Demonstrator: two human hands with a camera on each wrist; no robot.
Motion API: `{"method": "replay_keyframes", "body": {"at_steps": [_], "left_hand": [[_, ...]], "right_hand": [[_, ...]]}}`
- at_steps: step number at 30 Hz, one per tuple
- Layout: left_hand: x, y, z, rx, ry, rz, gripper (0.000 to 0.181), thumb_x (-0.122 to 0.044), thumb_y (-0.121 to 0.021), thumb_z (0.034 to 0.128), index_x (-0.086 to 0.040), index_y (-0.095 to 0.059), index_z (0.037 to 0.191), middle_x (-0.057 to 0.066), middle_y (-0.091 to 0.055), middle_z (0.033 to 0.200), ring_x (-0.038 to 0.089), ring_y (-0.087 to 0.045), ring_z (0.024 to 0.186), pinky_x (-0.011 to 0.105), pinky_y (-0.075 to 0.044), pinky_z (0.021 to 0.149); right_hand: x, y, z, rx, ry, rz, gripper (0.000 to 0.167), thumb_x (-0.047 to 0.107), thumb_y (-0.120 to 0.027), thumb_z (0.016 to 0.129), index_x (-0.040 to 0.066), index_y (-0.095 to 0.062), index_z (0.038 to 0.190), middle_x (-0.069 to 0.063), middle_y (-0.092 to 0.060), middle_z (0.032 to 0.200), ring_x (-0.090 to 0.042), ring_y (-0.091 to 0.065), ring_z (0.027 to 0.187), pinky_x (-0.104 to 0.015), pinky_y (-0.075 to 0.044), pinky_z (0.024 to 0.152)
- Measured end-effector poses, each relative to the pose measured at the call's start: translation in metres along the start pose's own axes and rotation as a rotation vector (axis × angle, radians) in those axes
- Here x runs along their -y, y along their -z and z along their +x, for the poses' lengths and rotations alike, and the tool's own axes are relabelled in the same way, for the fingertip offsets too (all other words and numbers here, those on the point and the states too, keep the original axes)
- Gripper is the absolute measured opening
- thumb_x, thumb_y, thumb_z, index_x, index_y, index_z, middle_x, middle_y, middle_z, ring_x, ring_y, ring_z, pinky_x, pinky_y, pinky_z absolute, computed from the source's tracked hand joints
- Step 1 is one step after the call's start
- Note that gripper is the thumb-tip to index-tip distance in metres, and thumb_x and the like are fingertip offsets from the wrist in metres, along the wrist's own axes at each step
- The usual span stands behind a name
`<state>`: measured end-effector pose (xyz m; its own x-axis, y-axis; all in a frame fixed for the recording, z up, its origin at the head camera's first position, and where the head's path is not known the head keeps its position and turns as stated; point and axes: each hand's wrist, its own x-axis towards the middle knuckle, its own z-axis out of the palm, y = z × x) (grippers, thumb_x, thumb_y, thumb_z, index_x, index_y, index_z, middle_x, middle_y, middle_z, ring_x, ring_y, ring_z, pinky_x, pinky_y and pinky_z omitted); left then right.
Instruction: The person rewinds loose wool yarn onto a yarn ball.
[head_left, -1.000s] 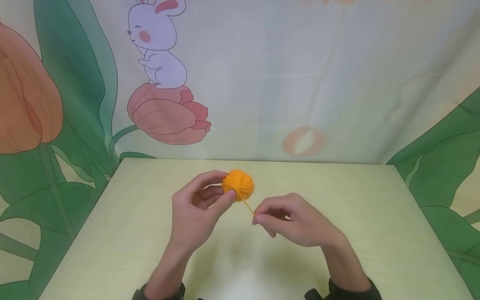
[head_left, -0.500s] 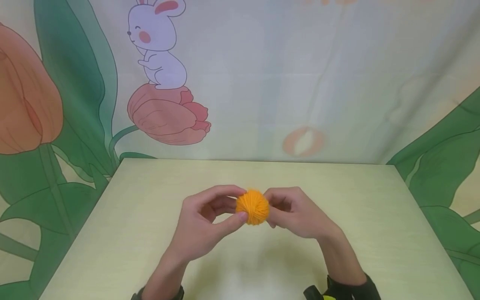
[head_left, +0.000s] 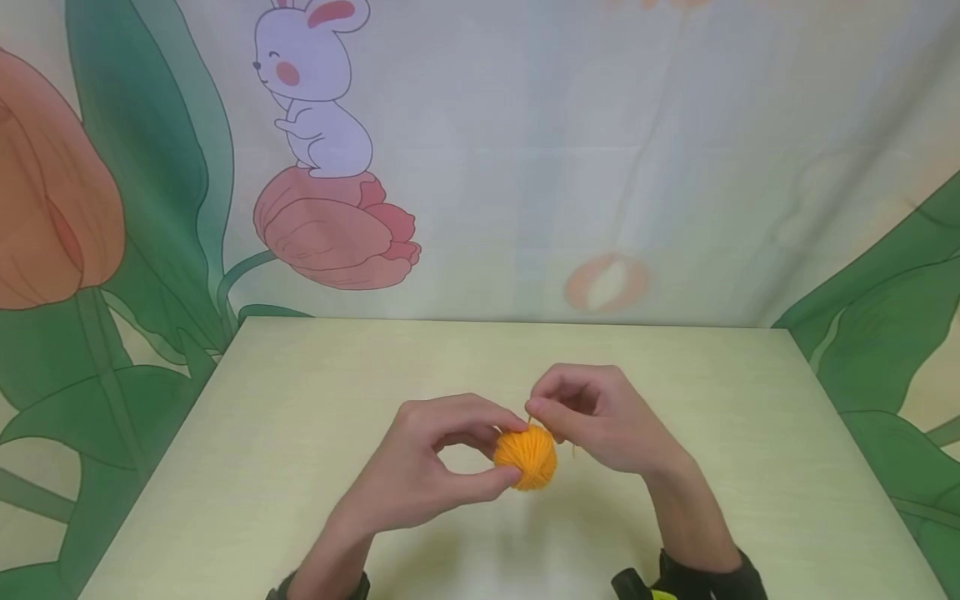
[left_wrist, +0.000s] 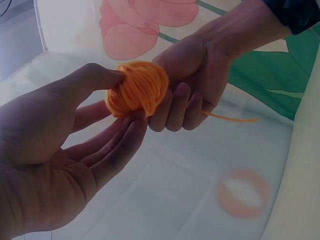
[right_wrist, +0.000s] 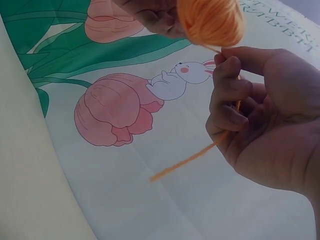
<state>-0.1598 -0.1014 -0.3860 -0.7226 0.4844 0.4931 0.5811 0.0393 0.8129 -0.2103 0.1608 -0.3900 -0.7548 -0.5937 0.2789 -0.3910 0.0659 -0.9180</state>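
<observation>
An orange ball of yarn (head_left: 527, 459) is held above the table by my left hand (head_left: 431, 458), which pinches it between thumb and fingertips. Just beyond it, my right hand (head_left: 600, 417) pinches the yarn strand close to the ball between thumb and index finger. In the right wrist view the strand (right_wrist: 185, 161) runs through the curled fingers and its loose end sticks out below the hand. The left wrist view shows the wound side of the ball (left_wrist: 137, 89) and the same loose tail (left_wrist: 232, 118) past the other hand.
A pale table (head_left: 300, 400) lies under both hands. Behind it hangs a curtain (head_left: 480, 167) printed with a rabbit, tulips and green leaves. Dark bands or sleeves circle both wrists.
The ball has moved right and toward the person with my left hand. My right hand has passed from the ball's lower right, behind it, to its upper right with the strand.
</observation>
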Motion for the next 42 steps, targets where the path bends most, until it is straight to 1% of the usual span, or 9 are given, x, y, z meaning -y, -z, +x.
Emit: {"method": "replay_keyframes", "body": {"at_steps": [5,10,14,18,23,27,30,36,42], "left_hand": [[0.001,0.0,0.0,-0.011,0.0,0.106,0.036,-0.004,-0.093,0.0909,-0.015,-0.081,0.124,0.002,-0.085,0.114,0.01,-0.083,0.091,0.031,-0.074,0.085],[0.005,-0.001,0.001,-0.045,-0.011,0.182,0.035,-0.004,-0.094,0.0906,-0.014,-0.082,0.122,0.001,-0.085,0.11,0.01,-0.083,0.09,0.029,-0.073,0.085],[0.006,-0.001,0.002,-0.086,0.026,0.224,0.034,-0.006,-0.095,0.0901,-0.015,-0.083,0.121,-0.002,-0.085,0.111,0.009,-0.081,0.091,0.029,-0.073,0.084],[0.007,-0.001,0.003,-0.136,0.059,0.245,0.035,-0.007,-0.096,0.0886,-0.013,-0.083,0.12,-0.001,-0.085,0.113,0.009,-0.082,0.091,0.03,-0.073,0.083],[0.009,-0.001,0.004,-0.199,0.075,0.239,0.037,-0.004,-0.096,0.0875,-0.011,-0.083,0.121,0.0,-0.085,0.114,0.011,-0.083,0.091,0.03,-0.073,0.085],[0.011,-0.001,0.004,-0.26,0.063,0.238,0.038,-0.002,-0.095,0.0875,-0.012,-0.082,0.121,0.001,-0.085,0.113,0.013,-0.084,0.089,0.03,-0.074,0.086],[0.011,-0.001,0.005,-0.304,0.055,0.229,0.038,-0.001,-0.094,0.0878,-0.012,-0.082,0.122,0.002,-0.085,0.113,0.014,-0.084,0.089,0.031,-0.073,0.087],[0.012,-0.002,0.006,-0.374,0.07,0.171,0.04,0.003,-0.094,0.0873,-0.01,-0.082,0.124,0.005,-0.084,0.115,0.017,-0.085,0.092,0.032,-0.073,0.09],[0.012,-0.003,0.006,-0.426,0.077,0.099,0.042,0.004,-0.094,0.0875,-0.008,-0.081,0.126,0.009,-0.084,0.118,0.017,-0.085,0.092,0.034,-0.073,0.091]], "right_hand": [[0.007,-0.002,-0.003,-0.069,-0.001,-0.097,0.015,0.004,-0.073,0.108,0.013,-0.077,0.097,-0.004,-0.065,0.074,-0.021,-0.058,0.061,-0.027,-0.051,0.053],[0.014,-0.004,-0.005,-0.106,-0.017,-0.14,0.016,0.007,-0.075,0.108,0.016,-0.077,0.096,-0.002,-0.064,0.073,-0.016,-0.058,0.061,-0.026,-0.046,0.05],[0.019,-0.006,-0.007,-0.129,-0.019,-0.151,0.016,0.007,-0.073,0.108,0.017,-0.078,0.096,-0.001,-0.065,0.076,-0.015,-0.059,0.062,-0.026,-0.046,0.05],[0.023,-0.008,-0.008,-0.129,0.02,-0.15,0.018,0.002,-0.07,0.108,0.014,-0.078,0.098,-0.001,-0.064,0.075,-0.014,-0.058,0.062,-0.025,-0.045,0.049],[0.026,-0.011,-0.009,-0.096,0.072,-0.138,0.02,-0.003,-0.069,0.107,0.014,-0.079,0.101,0.001,-0.062,0.072,-0.011,-0.056,0.061,-0.024,-0.043,0.049],[0.026,-0.013,-0.009,-0.072,0.1,-0.121,0.023,-0.005,-0.068,0.107,0.014,-0.08,0.102,0.001,-0.062,0.072,-0.01,-0.055,0.061,-0.023,-0.042,0.049],[0.027,-0.014,-0.009,-0.052,0.126,-0.111,0.024,-0.006,-0.068,0.107,0.015,-0.079,0.102,0.0,-0.061,0.071,-0.011,-0.056,0.062,-0.024,-0.045,0.051],[0.028,-0.017,-0.009,-0.015,0.156,-0.096,0.023,-0.007,-0.068,0.107,0.013,-0.079,0.105,-0.001,-0.062,0.073,-0.012,-0.059,0.065,-0.025,-0.054,0.056],[0.024,-0.02,-0.007,0.011,0.171,-0.079,0.024,-0.008,-0.067,0.107,0.012,-0.078,0.106,-0.002,-0.062,0.073,-0.012,-0.06,0.064,-0.023,-0.051,0.055]]}}
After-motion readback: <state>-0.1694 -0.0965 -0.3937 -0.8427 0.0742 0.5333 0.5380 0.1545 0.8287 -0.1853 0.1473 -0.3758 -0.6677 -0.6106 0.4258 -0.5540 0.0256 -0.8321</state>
